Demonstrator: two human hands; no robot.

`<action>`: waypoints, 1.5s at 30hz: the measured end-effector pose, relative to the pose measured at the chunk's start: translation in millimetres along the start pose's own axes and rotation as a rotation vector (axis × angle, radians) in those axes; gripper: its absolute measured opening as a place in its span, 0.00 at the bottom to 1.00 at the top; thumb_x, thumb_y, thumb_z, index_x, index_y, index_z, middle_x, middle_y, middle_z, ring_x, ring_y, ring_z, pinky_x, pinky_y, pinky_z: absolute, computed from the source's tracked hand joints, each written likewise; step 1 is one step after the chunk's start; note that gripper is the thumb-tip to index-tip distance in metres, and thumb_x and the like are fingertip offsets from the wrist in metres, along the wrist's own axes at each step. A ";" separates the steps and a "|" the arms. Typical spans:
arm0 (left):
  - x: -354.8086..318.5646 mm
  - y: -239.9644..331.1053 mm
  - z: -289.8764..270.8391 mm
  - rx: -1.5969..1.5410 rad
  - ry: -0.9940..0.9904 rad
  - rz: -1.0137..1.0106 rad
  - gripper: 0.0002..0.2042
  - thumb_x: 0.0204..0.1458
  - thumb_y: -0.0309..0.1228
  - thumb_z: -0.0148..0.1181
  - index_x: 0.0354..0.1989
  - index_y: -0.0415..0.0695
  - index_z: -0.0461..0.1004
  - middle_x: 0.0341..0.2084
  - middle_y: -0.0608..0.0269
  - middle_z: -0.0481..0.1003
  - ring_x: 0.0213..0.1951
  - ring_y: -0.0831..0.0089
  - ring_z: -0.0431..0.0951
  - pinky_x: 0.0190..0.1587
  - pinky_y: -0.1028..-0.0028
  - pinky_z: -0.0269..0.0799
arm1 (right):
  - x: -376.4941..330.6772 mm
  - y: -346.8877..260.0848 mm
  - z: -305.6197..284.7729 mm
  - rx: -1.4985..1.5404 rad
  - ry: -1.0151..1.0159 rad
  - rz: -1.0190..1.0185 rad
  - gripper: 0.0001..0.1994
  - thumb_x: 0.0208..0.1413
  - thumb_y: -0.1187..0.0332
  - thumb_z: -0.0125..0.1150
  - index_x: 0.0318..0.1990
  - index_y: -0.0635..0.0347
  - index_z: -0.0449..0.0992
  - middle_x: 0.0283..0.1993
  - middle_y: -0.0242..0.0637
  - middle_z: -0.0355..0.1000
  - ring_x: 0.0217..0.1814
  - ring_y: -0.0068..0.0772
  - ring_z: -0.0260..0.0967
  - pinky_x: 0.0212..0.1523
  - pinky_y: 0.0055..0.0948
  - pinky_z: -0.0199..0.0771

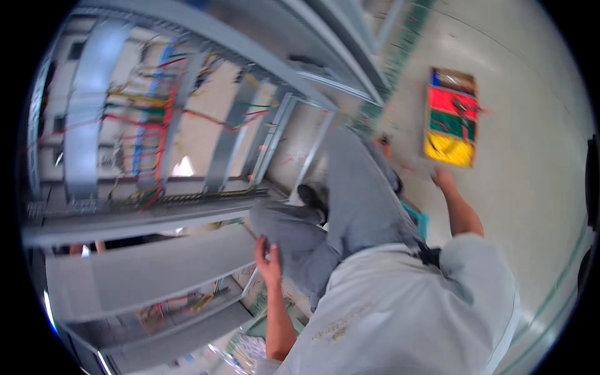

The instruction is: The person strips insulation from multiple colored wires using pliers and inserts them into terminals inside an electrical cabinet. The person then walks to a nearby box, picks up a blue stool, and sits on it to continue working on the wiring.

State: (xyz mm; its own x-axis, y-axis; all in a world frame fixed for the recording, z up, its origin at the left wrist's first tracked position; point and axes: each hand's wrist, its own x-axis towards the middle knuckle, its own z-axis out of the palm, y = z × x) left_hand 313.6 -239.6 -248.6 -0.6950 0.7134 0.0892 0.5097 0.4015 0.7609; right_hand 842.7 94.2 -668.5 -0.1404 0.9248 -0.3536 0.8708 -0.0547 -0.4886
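My left hand (269, 265) is open beside my bent left knee, thumb and fingers apart, with nothing visible in it. On the right, my right hand (442, 178) is low over the floor, just short of the yellow end of a cardboard box (473, 134). Motion blurs its fingers, so their grip cannot be made out. The box has blue, red, green and yellow sections. Across its red and green parts lies a dark tool (462, 109) with some red on it, too blurred to name.
An open metal cabinet frame (212, 31) with red, green, yellow and blue wires (165, 115) fills the left. A grey panel (156, 269) stands nearer me. A small orange-and-dark object (385, 147) and wire scraps lie on the floor by my leg. A teal-edged item (422, 220) shows beside my thigh.
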 end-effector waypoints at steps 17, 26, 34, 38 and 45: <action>119.3 29.5 62.6 0.447 -0.155 0.151 0.26 0.54 0.38 0.67 0.61 0.43 0.73 0.69 0.40 0.60 0.72 0.42 0.56 0.72 0.52 0.52 | 93.0 -24.7 80.3 0.212 -0.020 0.015 0.31 0.49 0.59 0.70 0.62 0.60 0.73 0.57 0.53 0.76 0.60 0.53 0.74 0.58 0.48 0.74; 55.5 39.0 55.5 0.432 -0.095 -0.054 0.26 0.65 0.39 0.58 0.67 0.37 0.65 0.74 0.41 0.51 0.75 0.48 0.51 0.74 0.52 0.45 | 124.2 -111.8 41.4 -0.032 -0.309 0.324 0.25 0.47 0.58 0.65 0.50 0.67 0.79 0.51 0.59 0.78 0.54 0.57 0.78 0.56 0.46 0.78; 76.2 10.7 50.0 0.406 -0.091 -0.035 0.27 0.65 0.41 0.58 0.65 0.35 0.64 0.73 0.42 0.53 0.74 0.45 0.51 0.73 0.49 0.47 | 134.2 -152.8 85.6 0.118 -0.206 0.272 0.23 0.43 0.60 0.62 0.44 0.69 0.81 0.46 0.62 0.79 0.51 0.60 0.78 0.55 0.49 0.77; 84.4 4.2 51.6 0.368 -0.112 -0.022 0.27 0.65 0.39 0.58 0.66 0.35 0.64 0.73 0.41 0.52 0.74 0.46 0.51 0.73 0.50 0.47 | 151.7 -199.0 118.9 0.292 -0.317 0.209 0.25 0.46 0.57 0.63 0.50 0.65 0.80 0.49 0.58 0.79 0.53 0.60 0.76 0.56 0.46 0.76; 78.7 17.2 51.9 0.345 -0.076 -0.052 0.26 0.64 0.37 0.58 0.66 0.35 0.64 0.74 0.42 0.51 0.74 0.47 0.52 0.73 0.51 0.46 | 116.6 -240.9 136.2 0.400 -0.260 0.148 0.21 0.47 0.58 0.62 0.45 0.63 0.82 0.47 0.57 0.79 0.52 0.58 0.77 0.55 0.49 0.76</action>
State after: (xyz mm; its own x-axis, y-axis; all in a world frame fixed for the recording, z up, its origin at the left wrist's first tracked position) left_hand 294.0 -146.7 -261.8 -0.6915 0.7224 -0.0025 0.6248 0.5998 0.4999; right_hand 552.4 164.0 -700.7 -0.1863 0.7746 -0.6044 0.6485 -0.3652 -0.6679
